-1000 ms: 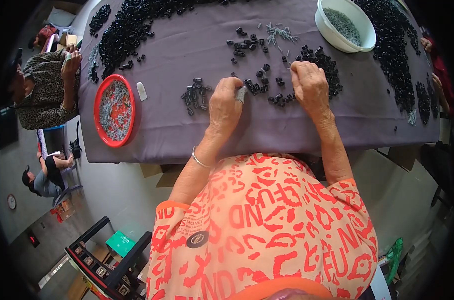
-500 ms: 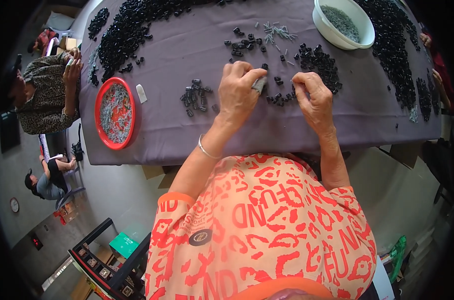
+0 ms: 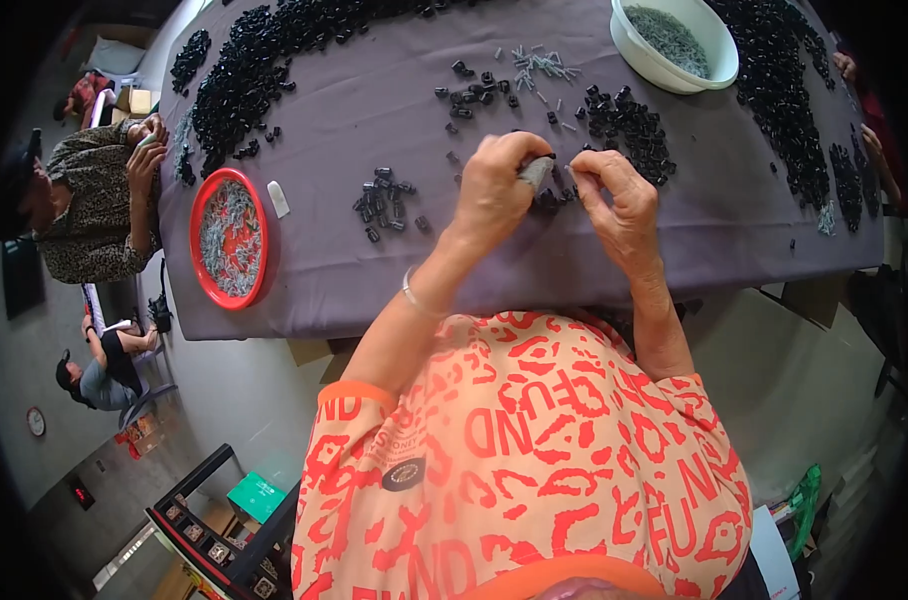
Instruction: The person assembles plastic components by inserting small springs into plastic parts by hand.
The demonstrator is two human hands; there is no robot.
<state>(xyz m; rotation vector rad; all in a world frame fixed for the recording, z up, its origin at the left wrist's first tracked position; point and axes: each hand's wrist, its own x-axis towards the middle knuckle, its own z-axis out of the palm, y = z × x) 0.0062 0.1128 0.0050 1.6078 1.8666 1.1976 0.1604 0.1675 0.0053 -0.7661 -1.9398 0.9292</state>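
Observation:
My left hand point(image 3: 496, 188) is closed, thumb against curled fingers, on a small black plastic piece point(image 3: 546, 157) whose tip shows by the thumb. A grey wrap point(image 3: 536, 172) covers that fingertip. Close on its right, my right hand point(image 3: 622, 196) pinches something thin and pale, perhaps a small grey pin; its ends are mostly hidden. Several black pieces point(image 3: 546, 203) lie under and between the hands. Beyond them are a larger black pile point(image 3: 629, 130), a loose group of black pieces point(image 3: 474, 93) and scattered grey pins point(image 3: 539, 65).
A white bowl point(image 3: 624, 45) of grey pins stands at the far right. Near the left edge sit a red tray point(image 3: 196, 240) of pins and a white piece point(image 3: 278, 198). Big black heaps point(image 3: 239, 90) line the table's back and right point(image 3: 784, 120). A person point(image 3: 94, 190) works at left.
My left hand has moved right, bringing its black piece close to my right hand's fingertips. My right hand keeps its pinch, shifted slightly left. The view has shifted a little.

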